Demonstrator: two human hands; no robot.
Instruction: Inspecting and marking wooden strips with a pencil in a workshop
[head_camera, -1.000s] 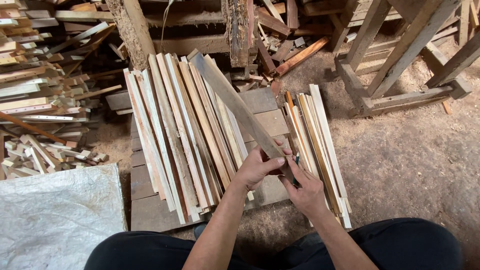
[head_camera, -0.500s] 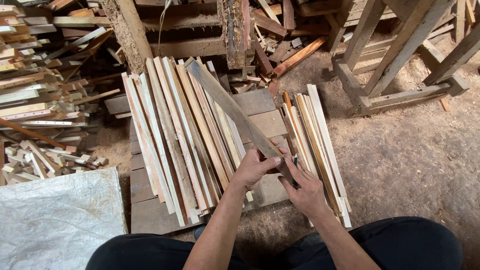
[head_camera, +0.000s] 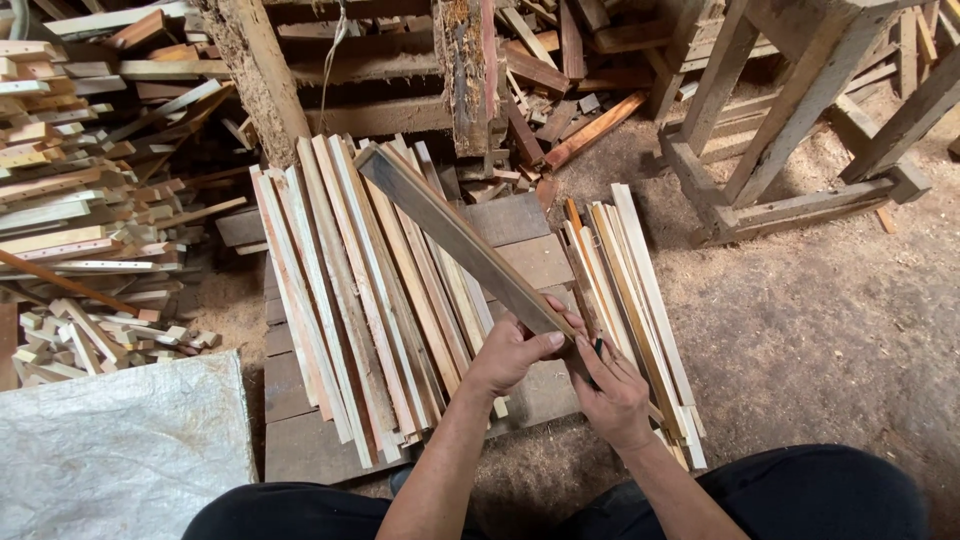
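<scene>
A long grey wooden slat (head_camera: 450, 235) slants from upper left down to my hands. My left hand (head_camera: 512, 352) grips its near end from the left, thumb laid across the top. Just below it, my right hand (head_camera: 612, 395) is closed around the same end, with a small dark green object showing between its fingers. Under the slat lies a broad row of pale slats (head_camera: 350, 300), and a narrower bundle of slats (head_camera: 630, 300) lies to the right of my hands.
The slats rest on flat boards (head_camera: 290, 440) on a sawdust floor. A heap of offcuts (head_camera: 80, 220) rises at left, a white sack (head_camera: 110, 450) at bottom left, a wooden frame (head_camera: 800, 130) at upper right, and rough posts (head_camera: 470, 70) behind.
The slat's far end has shifted slightly left and nearer. My hands keep their hold on its near end.
</scene>
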